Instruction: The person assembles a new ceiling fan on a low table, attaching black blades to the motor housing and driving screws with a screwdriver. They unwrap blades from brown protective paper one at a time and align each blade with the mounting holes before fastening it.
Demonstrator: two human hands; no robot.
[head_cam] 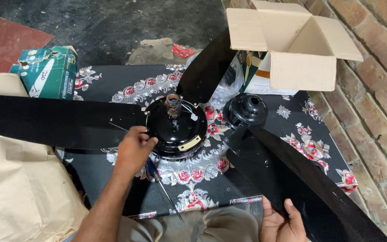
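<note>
A black ceiling fan motor lies on a black floral mat, its short shaft pointing up. One long black blade runs left from it and another runs up to the right. My left hand is curled at the motor's left edge, where the left blade joins; whether it pinches anything is hidden. A blue-handled screwdriver lies on the mat just below that hand. My right hand grips the near edge of a third, loose blade, thumb on top.
A black canopy cup sits right of the motor. An open cardboard box and clear plastic wrap stand behind it. A green carton and brown paper lie at left. A brick wall borders the right.
</note>
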